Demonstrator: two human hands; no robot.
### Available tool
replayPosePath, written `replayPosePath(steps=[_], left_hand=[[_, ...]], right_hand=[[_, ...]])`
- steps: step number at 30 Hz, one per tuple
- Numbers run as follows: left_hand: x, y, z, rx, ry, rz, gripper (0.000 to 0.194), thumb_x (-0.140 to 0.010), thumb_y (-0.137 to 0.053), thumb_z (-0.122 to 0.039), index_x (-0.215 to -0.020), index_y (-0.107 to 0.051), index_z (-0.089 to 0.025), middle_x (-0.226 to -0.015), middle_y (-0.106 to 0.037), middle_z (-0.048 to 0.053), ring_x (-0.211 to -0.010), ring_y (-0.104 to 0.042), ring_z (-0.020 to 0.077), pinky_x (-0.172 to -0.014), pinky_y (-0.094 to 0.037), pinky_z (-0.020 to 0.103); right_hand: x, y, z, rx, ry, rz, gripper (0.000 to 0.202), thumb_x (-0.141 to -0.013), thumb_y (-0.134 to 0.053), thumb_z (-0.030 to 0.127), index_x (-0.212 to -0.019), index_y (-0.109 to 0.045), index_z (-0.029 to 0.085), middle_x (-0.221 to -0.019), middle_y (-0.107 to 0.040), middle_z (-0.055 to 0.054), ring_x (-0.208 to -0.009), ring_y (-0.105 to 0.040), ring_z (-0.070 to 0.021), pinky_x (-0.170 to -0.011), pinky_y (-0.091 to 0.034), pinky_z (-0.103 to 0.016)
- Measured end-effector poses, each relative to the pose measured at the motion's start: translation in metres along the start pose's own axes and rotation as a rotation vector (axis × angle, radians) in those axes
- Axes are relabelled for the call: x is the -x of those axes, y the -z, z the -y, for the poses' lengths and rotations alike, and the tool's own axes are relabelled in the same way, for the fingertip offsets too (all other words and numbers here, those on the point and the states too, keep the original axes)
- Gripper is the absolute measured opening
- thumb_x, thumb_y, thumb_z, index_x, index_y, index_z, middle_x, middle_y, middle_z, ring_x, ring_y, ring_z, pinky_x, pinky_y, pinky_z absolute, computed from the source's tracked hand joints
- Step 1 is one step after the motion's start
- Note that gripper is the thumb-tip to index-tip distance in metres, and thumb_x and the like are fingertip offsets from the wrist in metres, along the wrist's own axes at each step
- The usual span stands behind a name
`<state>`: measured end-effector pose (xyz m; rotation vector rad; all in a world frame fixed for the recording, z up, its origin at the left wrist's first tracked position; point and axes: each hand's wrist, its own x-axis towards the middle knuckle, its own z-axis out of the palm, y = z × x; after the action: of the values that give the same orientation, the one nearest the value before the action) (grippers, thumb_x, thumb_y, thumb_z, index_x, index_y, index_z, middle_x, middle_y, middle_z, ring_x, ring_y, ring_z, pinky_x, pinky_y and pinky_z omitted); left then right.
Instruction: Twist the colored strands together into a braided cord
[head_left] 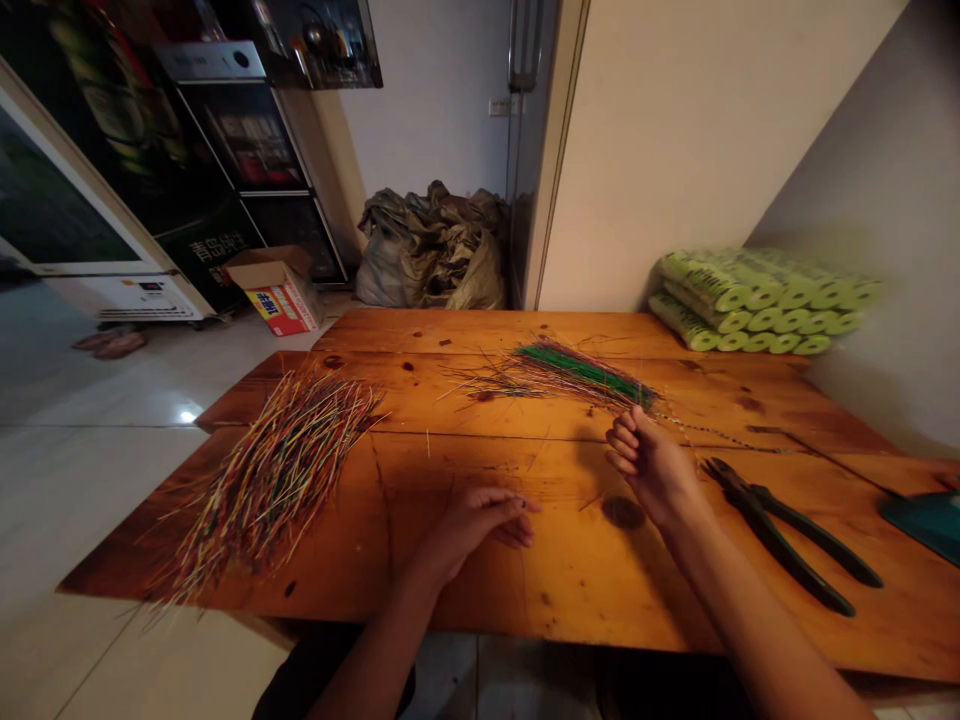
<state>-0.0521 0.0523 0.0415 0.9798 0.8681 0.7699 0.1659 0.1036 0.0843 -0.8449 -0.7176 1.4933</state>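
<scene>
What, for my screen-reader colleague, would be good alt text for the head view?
A person's left hand and right hand are over a wooden table, the right near a bundle of green and multicoloured strands. A loose pile of strands lies left, dark-handled pliers right.

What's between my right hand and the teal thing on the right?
In the head view, pliers lie between your right hand and the teal thing, with a thin rod beyond them.

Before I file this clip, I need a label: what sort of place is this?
Perhaps a small eatery or a home, judging by the fridge, the cabinet and the wooden table.
</scene>
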Motion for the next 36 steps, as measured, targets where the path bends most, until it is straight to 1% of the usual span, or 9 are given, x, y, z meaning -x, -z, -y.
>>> replayPosePath(steps=[6, 12, 15, 18, 23, 27, 30, 32, 36], left_hand=[[0.000, 0.003, -0.005, 0.076, -0.066, -0.179, 0.032, -0.071, -0.063, -0.038, -0.091, -0.068, -0.013, -0.076, -0.067, 0.006, -0.060, -0.058, 0.0099, -0.057, -0.044, 0.020], [-0.002, 0.000, 0.000, 0.093, -0.064, -0.173, 0.030, -0.069, -0.065, -0.036, -0.089, -0.068, -0.014, -0.068, -0.063, 0.003, -0.057, -0.056, 0.0093, -0.055, -0.043, 0.020], [-0.004, 0.001, 0.001, 0.085, -0.078, -0.168, 0.028, -0.071, -0.064, -0.035, -0.089, -0.068, -0.015, -0.066, -0.062, 0.002, -0.058, -0.056, 0.0097, -0.056, -0.043, 0.020], [-0.005, 0.000, 0.001, 0.068, -0.097, -0.168, 0.022, -0.070, -0.064, -0.035, -0.077, -0.067, -0.014, -0.063, -0.062, 0.002, -0.056, -0.056, 0.0099, -0.055, -0.043, 0.021], [-0.003, -0.003, -0.001, -0.007, -0.096, -0.109, 0.022, -0.071, -0.063, -0.033, -0.065, -0.066, -0.012, -0.059, -0.061, 0.002, -0.054, -0.055, 0.0097, -0.055, -0.043, 0.022], [0.000, -0.004, -0.002, -0.039, -0.066, -0.052, 0.025, -0.074, -0.059, -0.035, -0.080, -0.069, -0.012, -0.067, -0.064, 0.004, -0.058, -0.057, 0.0101, -0.057, -0.044, 0.022], [0.000, -0.004, 0.000, -0.047, -0.045, -0.025, 0.030, -0.075, -0.058, -0.037, -0.085, -0.069, -0.011, -0.066, -0.063, 0.004, -0.057, -0.057, 0.0106, -0.058, -0.044, 0.023], [-0.002, -0.004, 0.000, -0.021, -0.069, -0.062, 0.033, -0.075, -0.057, -0.039, -0.086, -0.069, -0.011, -0.066, -0.062, 0.005, -0.057, -0.056, 0.0109, -0.057, -0.043, 0.023], [-0.004, -0.005, -0.001, 0.016, -0.158, -0.200, 0.034, -0.076, -0.055, -0.042, -0.084, -0.070, -0.013, -0.065, -0.059, 0.003, -0.058, -0.052, 0.0108, -0.057, -0.040, 0.023]], right_hand=[[0.008, -0.006, 0.004, 0.065, -0.050, 0.057, 0.033, -0.074, -0.059, 0.045, -0.063, -0.038, 0.022, -0.053, -0.040, 0.007, -0.040, -0.030, -0.0064, -0.038, -0.034, -0.016], [0.030, -0.038, -0.020, 0.219, -0.292, 0.259, 0.028, -0.080, -0.047, 0.049, -0.072, -0.045, 0.023, -0.053, -0.038, 0.009, -0.036, -0.016, -0.0040, -0.032, -0.014, -0.013], [0.032, -0.047, -0.033, 0.424, -0.175, 0.259, 0.026, -0.077, -0.054, 0.046, -0.072, -0.054, 0.020, -0.054, -0.041, 0.007, -0.042, -0.031, -0.0055, -0.037, -0.025, -0.015], [0.030, -0.051, -0.047, 0.593, -0.027, 0.286, 0.021, -0.070, -0.063, 0.040, -0.076, -0.062, 0.019, -0.069, -0.058, 0.001, -0.064, -0.051, -0.0119, -0.059, -0.041, -0.022], [0.027, -0.050, -0.060, 0.708, 0.011, 0.332, 0.019, -0.073, -0.060, 0.037, -0.066, -0.062, 0.019, -0.056, -0.055, 0.002, -0.057, -0.051, -0.0134, -0.059, -0.040, -0.026], [0.017, -0.036, -0.045, 0.561, 0.125, 0.101, 0.018, -0.073, -0.060, 0.037, -0.066, -0.058, 0.020, -0.055, -0.048, 0.004, -0.050, -0.043, -0.0097, -0.047, -0.035, -0.021], [0.008, -0.020, -0.024, 0.304, 0.076, -0.063, 0.022, -0.074, -0.059, 0.040, -0.065, -0.049, 0.022, -0.048, -0.030, 0.009, -0.038, -0.024, -0.0063, -0.034, -0.020, -0.017], [0.005, -0.012, -0.012, 0.157, 0.012, -0.085, 0.028, -0.072, -0.060, 0.041, -0.062, -0.043, 0.021, -0.049, -0.028, 0.009, -0.038, -0.023, -0.0053, -0.032, -0.019, -0.015], [0.005, -0.006, -0.002, 0.032, -0.075, 0.001, 0.030, -0.068, -0.066, 0.040, -0.064, -0.043, 0.021, -0.055, -0.041, 0.006, -0.046, -0.040, -0.0061, -0.042, -0.037, -0.014]])
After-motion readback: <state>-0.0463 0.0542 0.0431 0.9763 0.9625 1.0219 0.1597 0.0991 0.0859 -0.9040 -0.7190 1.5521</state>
